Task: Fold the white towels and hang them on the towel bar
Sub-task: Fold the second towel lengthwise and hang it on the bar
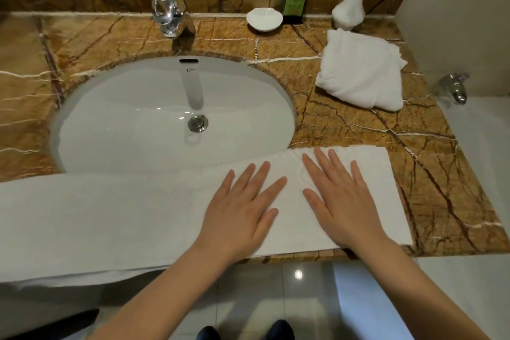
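A long white towel [116, 218], folded into a strip, lies along the front edge of the brown marble counter [372, 130] and covers the near rim of the sink. My left hand [242, 207] and my right hand [339, 201] press flat on its right part, side by side, fingers straight and spread. A second white towel [361, 74] sits loosely folded at the back right of the counter. No towel bar is in view.
The white oval sink [171, 116] with a chrome tap [168, 8] fills the middle. A white dish [264, 19], a dark green pump bottle [295, 0] and a white hairdryer [349, 8] stand at the back. A chrome fitting [455, 88] juts out at the right.
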Demonstrator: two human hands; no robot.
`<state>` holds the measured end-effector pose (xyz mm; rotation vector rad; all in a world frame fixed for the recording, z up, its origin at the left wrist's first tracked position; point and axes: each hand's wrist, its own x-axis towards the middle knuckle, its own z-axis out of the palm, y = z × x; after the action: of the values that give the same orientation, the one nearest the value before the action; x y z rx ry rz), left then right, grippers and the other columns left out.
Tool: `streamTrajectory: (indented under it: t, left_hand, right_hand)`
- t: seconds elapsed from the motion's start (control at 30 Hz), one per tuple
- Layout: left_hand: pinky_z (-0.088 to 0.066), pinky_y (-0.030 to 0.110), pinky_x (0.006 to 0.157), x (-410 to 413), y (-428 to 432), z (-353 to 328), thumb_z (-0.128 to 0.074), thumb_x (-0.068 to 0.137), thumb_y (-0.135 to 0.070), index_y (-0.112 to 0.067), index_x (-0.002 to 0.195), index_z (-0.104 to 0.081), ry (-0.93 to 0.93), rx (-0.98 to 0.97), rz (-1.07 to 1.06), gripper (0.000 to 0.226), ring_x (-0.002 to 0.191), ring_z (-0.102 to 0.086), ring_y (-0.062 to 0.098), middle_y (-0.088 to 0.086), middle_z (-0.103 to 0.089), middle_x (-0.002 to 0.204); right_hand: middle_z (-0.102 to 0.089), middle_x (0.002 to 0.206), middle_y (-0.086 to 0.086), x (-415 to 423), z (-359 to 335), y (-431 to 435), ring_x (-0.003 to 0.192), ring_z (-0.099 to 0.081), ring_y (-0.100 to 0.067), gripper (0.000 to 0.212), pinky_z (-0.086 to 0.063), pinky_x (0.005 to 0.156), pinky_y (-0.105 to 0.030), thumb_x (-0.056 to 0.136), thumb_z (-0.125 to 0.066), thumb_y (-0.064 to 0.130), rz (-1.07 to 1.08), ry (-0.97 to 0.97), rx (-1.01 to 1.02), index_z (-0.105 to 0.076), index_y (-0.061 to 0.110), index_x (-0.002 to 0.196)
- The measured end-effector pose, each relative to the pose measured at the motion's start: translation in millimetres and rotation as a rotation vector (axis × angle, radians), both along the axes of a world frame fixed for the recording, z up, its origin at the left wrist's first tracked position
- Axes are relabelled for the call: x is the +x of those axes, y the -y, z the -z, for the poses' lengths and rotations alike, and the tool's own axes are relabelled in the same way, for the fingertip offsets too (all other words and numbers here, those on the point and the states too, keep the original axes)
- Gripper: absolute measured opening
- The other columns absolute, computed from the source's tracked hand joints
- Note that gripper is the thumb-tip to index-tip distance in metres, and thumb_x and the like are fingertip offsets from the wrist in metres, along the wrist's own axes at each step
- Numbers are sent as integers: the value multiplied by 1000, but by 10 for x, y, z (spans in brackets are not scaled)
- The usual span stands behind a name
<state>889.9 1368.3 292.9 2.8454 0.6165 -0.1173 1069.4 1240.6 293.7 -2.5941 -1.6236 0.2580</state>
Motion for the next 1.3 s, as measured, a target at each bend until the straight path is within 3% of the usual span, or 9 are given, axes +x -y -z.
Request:
streamTrajectory:
  t: [0.13,0.23,0.33,0.43,0.57,0.73,0.87,1.0,1.3]
  left_hand:
    - [-12,42,118,-132,-315,-10,-17,95,-50,-36,145,-28,47,-89,-158,53,143,-23,21,-1,-31,154]
    - [-41,38,98,-76,-768,-36,-32,91,-51,-27,97,-55,67,-285,-346,34,104,-57,19,-9,-66,103]
    - [-40,24,56,9,-1132,-26,-52,87,-42,-20,69,-56,-5,-628,-451,29,57,-52,14,-12,-56,57]
    - [-33,24,49,16,-1213,6,-56,87,-38,-16,63,-47,112,-680,-442,33,49,-41,12,-13,-43,48]
    - [-35,29,53,-64,-1114,24,-46,89,-50,-24,71,-49,186,-276,-359,32,62,-52,6,-11,-55,61]
    - [-42,34,70,-269,-967,-120,-47,93,-33,-21,97,-62,261,-17,-236,19,89,-57,22,-5,-64,94]
    - [-46,35,86,-738,-704,-191,-39,94,-35,-18,115,-62,323,-34,-142,35,107,-58,23,0,-64,116]
    - [-23,38,115,-1119,-632,-128,-20,93,-47,-25,141,-45,40,-40,-136,58,139,-35,20,1,-40,149]
    - [-7,33,118,-1206,-763,-81,-13,96,-49,-32,148,-28,-9,-36,-91,57,145,-20,15,-3,-25,156]
  right_hand:
    - [2,160,8,-1,-9,6,148,7,-14,62,7,119,-40,95,-5,56,-2,5,-16,-2,33,152]
    - [2,160,7,-15,-16,13,148,5,-15,62,5,119,-41,95,-6,55,-5,20,-26,-3,33,152]
    - [2,160,8,-28,-21,12,148,5,-14,61,5,119,-41,95,-7,55,-2,9,-22,-4,33,152]
    - [2,159,11,3,-16,57,148,4,-13,59,2,119,-42,95,-7,55,10,12,-23,-3,37,151]
    - [-1,159,12,65,-42,121,148,2,-13,58,1,119,-42,95,-6,55,33,27,-41,-4,39,151]
    - [-2,161,6,-108,-132,24,147,7,-13,65,5,119,-43,93,-8,55,83,8,-37,-7,31,153]
    - [-12,160,4,-603,-210,-273,148,0,-12,60,2,118,-42,95,-23,49,-100,-97,90,-20,28,151]
    - [-5,160,5,-949,-123,-516,148,4,-13,59,3,119,-45,96,-16,50,-272,-78,11,-9,32,152]
    - [-15,159,6,-974,-68,-516,147,-5,-14,58,-3,119,-46,96,-15,52,-222,-29,-42,-14,35,151]
